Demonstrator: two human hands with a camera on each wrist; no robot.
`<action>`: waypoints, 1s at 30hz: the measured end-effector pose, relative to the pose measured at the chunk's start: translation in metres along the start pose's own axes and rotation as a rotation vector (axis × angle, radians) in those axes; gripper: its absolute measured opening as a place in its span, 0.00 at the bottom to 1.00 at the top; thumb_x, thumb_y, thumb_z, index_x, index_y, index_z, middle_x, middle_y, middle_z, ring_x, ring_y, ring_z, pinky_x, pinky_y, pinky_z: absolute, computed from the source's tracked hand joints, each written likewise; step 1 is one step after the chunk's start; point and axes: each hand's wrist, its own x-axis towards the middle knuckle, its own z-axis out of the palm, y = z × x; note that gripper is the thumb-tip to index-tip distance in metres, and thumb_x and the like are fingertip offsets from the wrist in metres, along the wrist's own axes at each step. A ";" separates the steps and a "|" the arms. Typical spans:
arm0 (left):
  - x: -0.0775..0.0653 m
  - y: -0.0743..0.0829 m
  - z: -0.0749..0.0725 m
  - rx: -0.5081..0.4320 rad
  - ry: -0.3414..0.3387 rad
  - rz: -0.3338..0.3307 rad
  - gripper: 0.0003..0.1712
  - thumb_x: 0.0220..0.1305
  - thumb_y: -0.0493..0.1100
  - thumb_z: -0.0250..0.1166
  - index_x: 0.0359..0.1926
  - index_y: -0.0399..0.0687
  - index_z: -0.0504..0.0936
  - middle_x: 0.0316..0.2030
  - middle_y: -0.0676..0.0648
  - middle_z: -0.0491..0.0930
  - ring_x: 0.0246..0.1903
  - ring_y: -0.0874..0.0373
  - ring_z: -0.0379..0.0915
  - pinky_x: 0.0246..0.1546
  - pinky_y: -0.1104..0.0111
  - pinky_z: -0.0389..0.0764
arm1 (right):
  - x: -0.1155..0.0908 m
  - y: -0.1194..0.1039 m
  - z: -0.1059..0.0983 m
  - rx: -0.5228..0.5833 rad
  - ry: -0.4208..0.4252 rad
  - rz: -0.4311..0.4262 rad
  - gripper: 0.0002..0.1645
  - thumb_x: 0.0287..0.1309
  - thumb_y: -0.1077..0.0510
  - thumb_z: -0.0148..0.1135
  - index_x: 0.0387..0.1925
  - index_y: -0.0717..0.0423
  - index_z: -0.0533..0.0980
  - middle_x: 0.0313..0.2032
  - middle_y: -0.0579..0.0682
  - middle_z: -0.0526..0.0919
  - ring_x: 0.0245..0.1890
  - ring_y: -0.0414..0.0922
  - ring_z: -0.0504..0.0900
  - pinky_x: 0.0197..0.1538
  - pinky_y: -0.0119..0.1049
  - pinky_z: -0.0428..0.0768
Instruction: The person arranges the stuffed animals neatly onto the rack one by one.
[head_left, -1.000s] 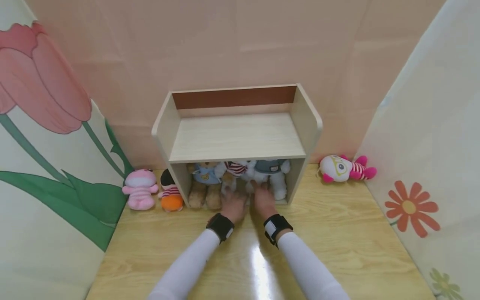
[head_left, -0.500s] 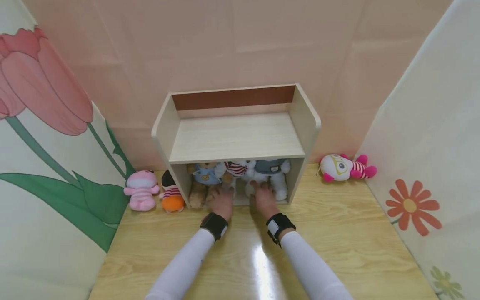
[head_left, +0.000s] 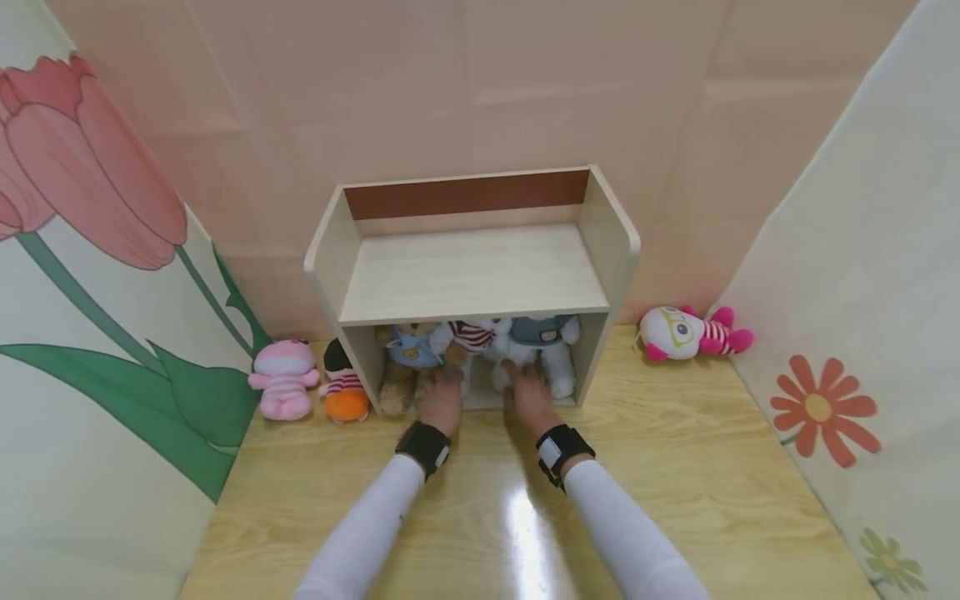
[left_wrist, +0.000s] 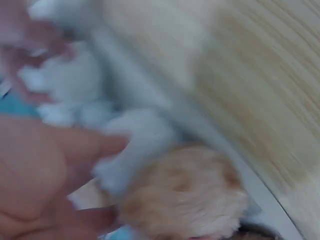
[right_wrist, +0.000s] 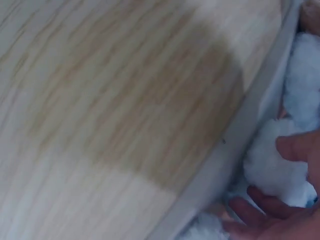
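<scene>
Three plush toys sit in the lower compartment of the small shelf (head_left: 472, 275). On the left is a brown teddy bear (head_left: 412, 350) in a light blue top; a white plush toy (head_left: 471, 336) in a red-and-white striped top sits in the middle. To its right is a white teddy bear (head_left: 536, 333) in a grey-blue top. The shelf board hides their heads. My left hand (head_left: 441, 402) touches the brown bear's leg, fingers spread, its foot (left_wrist: 187, 192) beside them. My right hand (head_left: 531, 400) grips the white bear's leg, thumb and fingers on either side of its foot (right_wrist: 272, 157).
Left of the shelf are a pink plush toy (head_left: 285, 379) and a small doll (head_left: 345, 387) with orange bottoms. A pink-and-white plush toy (head_left: 686, 333) lies on its side to the right. The wooden table (head_left: 675, 467) extends in front.
My left hand has moved left from the middle toy's legs to the brown bear's leg, widening the gap between my hands. The right hand stays at the white bear's leg.
</scene>
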 end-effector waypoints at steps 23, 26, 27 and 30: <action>-0.003 -0.052 0.005 0.087 -0.046 -0.117 0.15 0.50 0.47 0.76 0.33 0.41 0.84 0.38 0.30 0.77 0.39 0.31 0.72 0.34 0.47 0.74 | -0.018 0.039 -0.019 -0.267 -0.017 0.022 0.20 0.49 0.76 0.65 0.47 0.64 0.81 0.60 0.65 0.70 0.56 0.68 0.71 0.44 0.60 0.80; -0.003 -0.050 0.007 0.090 -0.018 -0.158 0.16 0.50 0.46 0.76 0.36 0.40 0.85 0.41 0.28 0.77 0.42 0.27 0.72 0.36 0.45 0.75 | -0.019 0.036 -0.018 -0.265 0.014 0.014 0.19 0.49 0.71 0.68 0.46 0.64 0.80 0.59 0.66 0.71 0.56 0.69 0.71 0.46 0.61 0.79; -0.004 -0.049 0.008 0.100 0.003 -0.161 0.17 0.49 0.46 0.76 0.38 0.41 0.85 0.42 0.28 0.77 0.43 0.27 0.72 0.37 0.44 0.76 | -0.018 0.034 -0.017 -0.255 0.028 0.006 0.22 0.49 0.69 0.69 0.49 0.63 0.80 0.59 0.66 0.72 0.56 0.69 0.71 0.49 0.63 0.78; -0.006 -0.044 0.010 0.159 0.116 -0.121 0.19 0.48 0.46 0.76 0.39 0.41 0.86 0.42 0.30 0.78 0.43 0.29 0.74 0.40 0.42 0.77 | -0.016 0.026 -0.016 -0.215 0.048 -0.042 0.32 0.48 0.63 0.72 0.59 0.56 0.77 0.59 0.70 0.73 0.59 0.71 0.70 0.56 0.68 0.72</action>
